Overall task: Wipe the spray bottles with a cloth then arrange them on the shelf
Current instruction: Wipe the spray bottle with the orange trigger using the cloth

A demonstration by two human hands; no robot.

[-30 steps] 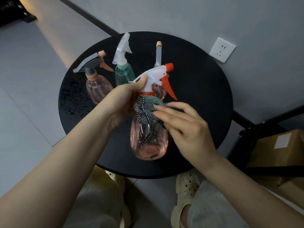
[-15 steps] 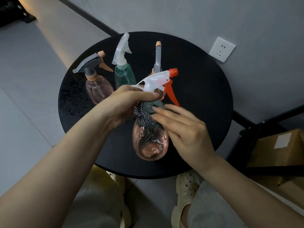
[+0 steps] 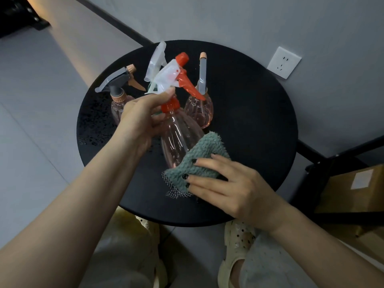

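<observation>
There is a single view, from a camera worn on the person's head. It looks steeply down and forward over a round black table (image 3: 249, 121), close enough that both forearms enter from the near edge and fill the lower part of the picture. The wide lens bends straight lines near the edges. The far side takes in a grey wall with a white socket (image 3: 283, 62) at the far right, and pale floor runs off to the left. The person's sandalled feet (image 3: 236, 256) show below the table's near rim.
</observation>
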